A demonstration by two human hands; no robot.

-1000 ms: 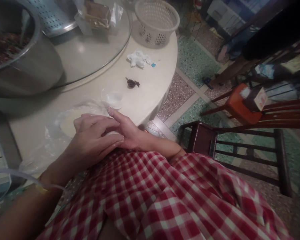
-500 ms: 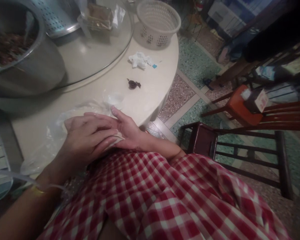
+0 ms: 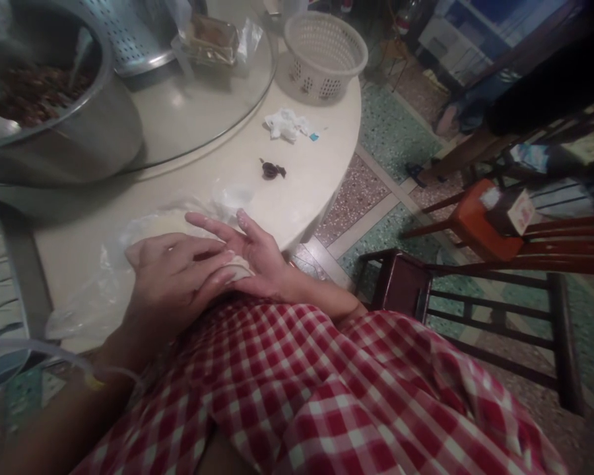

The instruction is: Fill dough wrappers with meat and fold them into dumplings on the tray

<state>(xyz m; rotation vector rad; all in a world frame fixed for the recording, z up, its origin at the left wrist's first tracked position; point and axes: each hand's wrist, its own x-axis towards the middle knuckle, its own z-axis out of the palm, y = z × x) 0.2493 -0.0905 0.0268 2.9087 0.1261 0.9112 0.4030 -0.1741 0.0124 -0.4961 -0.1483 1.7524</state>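
Note:
A small pale piece of dough (image 3: 240,266) lies in the palm of my right hand (image 3: 264,254), partly covered by fingers. The right hand is palm up, its thumb and some fingers spread away from the dough. From the left, my left hand (image 3: 171,274) bends over it, fingers closed against the dough's near side. Both hands are just above my red-and-white checked clothing (image 3: 297,356), at the table's edge. A crumpled clear plastic bag (image 3: 99,290) lies on the table beneath and behind the left hand.
A large metal pot (image 3: 89,142) of brown minced filling stands at the left, partly on a glass turntable (image 3: 188,122). A plastic basket (image 3: 327,63), crumpled tissue (image 3: 284,125) and dark scrap (image 3: 272,169) are on the table (image 3: 321,155). Chairs (image 3: 495,323) stand right; a person's leg (image 3: 468,145) shows beyond.
My right hand's fingers have spread farther apart and more of the dough shows. The left hand stays pressed over it. The whole view has shifted slightly.

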